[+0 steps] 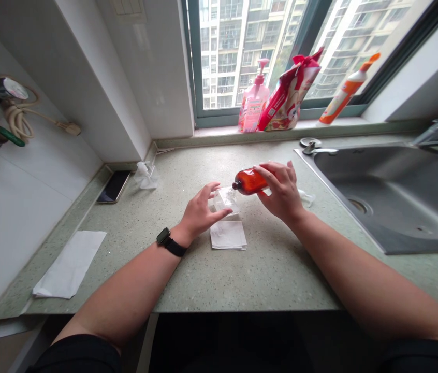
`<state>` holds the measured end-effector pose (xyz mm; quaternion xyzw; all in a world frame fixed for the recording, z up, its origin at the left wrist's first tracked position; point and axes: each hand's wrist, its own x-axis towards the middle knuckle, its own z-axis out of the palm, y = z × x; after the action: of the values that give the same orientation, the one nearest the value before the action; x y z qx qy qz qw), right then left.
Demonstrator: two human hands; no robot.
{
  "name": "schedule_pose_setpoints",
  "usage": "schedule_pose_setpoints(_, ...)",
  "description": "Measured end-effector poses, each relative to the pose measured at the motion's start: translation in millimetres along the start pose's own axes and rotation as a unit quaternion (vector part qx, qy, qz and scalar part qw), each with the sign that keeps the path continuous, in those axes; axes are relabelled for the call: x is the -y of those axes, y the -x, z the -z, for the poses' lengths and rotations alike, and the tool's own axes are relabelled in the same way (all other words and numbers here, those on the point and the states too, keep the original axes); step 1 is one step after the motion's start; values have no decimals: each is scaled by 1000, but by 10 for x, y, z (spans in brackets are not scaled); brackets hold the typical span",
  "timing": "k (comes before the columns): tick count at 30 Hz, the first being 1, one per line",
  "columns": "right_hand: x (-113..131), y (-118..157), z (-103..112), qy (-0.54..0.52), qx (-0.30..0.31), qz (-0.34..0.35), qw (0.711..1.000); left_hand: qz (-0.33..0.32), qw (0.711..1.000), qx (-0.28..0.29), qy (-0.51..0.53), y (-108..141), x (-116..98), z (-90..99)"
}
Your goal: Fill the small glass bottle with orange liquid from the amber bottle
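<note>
My right hand (279, 189) is closed around an amber bottle (250, 181). The bottle is tipped on its side, its uncapped dark neck pointing left over a small clear container (227, 199). My left hand (199, 210), with a black watch on the wrist, has its thumb and fingers on either side of that container, holding it on the counter. Just in front of the container lies a folded white paper towel (228, 235). Partly behind my right hand, a clear plastic piece, perhaps a pump top (306, 197), rests on the counter.
A stainless sink (397, 207) is at right. To the left are a phone (114, 186), a clear plastic bottle-like item (146, 176) and folded white paper (70, 264). A pink pump bottle (253, 106), a red bag (291, 96) and an orange-white bottle (345, 96) line the windowsill.
</note>
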<state>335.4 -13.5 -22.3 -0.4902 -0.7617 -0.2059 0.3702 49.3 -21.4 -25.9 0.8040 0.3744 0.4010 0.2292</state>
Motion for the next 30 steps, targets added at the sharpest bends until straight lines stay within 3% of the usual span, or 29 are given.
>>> schedule_pose_setpoints(30,22,-6,7,8,-1,2,1000,-6,1000,3,7,3,11,-4)
